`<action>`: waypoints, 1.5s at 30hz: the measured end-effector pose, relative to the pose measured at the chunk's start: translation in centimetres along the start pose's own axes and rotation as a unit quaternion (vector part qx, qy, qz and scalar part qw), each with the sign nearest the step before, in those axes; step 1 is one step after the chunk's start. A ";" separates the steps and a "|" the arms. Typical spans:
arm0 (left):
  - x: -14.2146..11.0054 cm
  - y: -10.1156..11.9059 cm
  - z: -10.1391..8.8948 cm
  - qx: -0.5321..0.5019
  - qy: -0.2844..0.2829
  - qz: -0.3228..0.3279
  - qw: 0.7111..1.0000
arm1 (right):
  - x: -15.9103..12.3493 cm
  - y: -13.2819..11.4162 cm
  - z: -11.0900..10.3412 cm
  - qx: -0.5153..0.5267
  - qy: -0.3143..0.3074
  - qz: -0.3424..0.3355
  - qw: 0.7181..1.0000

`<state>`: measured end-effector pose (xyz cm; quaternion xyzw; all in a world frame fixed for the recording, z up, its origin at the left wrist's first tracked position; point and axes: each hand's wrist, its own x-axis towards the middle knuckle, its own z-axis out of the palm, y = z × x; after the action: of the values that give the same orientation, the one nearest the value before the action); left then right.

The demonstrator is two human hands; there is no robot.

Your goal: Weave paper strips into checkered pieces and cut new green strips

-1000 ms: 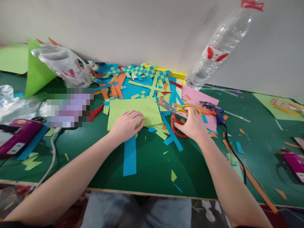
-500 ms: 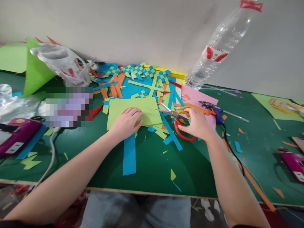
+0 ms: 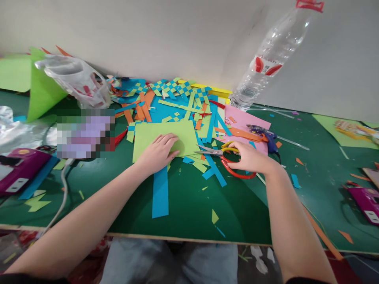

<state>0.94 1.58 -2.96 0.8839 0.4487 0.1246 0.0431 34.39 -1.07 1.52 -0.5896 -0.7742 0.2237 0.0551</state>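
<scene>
My left hand (image 3: 160, 152) lies flat on a light green sheet of paper (image 3: 188, 136), fingers together and thumb apart. A blue paper strip (image 3: 160, 197) sticks out beneath that sheet towards the front of the table. My right hand (image 3: 250, 157) grips scissors (image 3: 220, 152) by their handles, one yellow and one red. The blades are parted and point left, with their tips at the sheet's lower right corner. Blue and green offcuts lie under and beside the blades.
Woven blue-green paper pieces (image 3: 171, 87) and orange strips lie behind the sheet. At the back right a clear plastic bottle (image 3: 266, 65) leans. A glue gun (image 3: 268, 138) rests on pink paper (image 3: 245, 118). To the left are a blurred-out phone-like item (image 3: 94, 136), its cable and a plastic bag (image 3: 79, 81).
My right hand and the scissors have moved slightly right and towards me. The blades have come lower, to the sheet's lower right corner. My left hand stays in place.
</scene>
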 end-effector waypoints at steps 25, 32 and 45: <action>0.0 0.0 0.3 -0.005 -0.011 -0.002 1.000 | -0.7 1.9 -0.6 -0.009 -0.047 0.032 0.998; 0.0 0.1 0.0 -0.004 -0.011 -0.001 1.000 | -0.4 1.0 -0.5 0.001 -0.001 -0.011 1.000; 0.0 0.2 0.0 -0.002 -0.014 -0.004 1.000 | -0.4 1.6 -0.7 0.023 -0.013 0.003 1.000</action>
<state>1.07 1.50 -2.93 0.8836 0.4514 0.1131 0.0511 36.21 -0.88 1.54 -0.5875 -0.7677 0.2494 0.0576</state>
